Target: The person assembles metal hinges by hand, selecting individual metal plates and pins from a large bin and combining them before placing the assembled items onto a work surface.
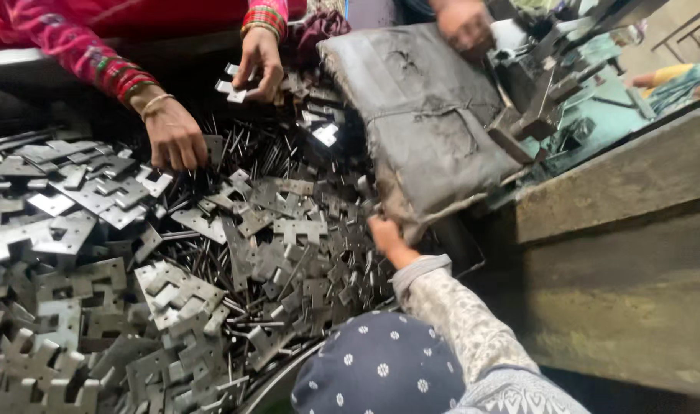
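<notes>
The metal plates (289, 230) were dull silver-grey, the thin pins (212, 261) dark. The cushion (427, 115) was grimy grey. One sleeve (82, 54) was pink-red plaid (gold bangle); the cap (381, 368) navy with white dots.

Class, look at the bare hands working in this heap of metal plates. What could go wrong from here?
1. The hand at the grey cushion lies against the metal plates, so it could get cut.
2. Thin rods could prick a co-worker's hand digging nearby.
</notes>
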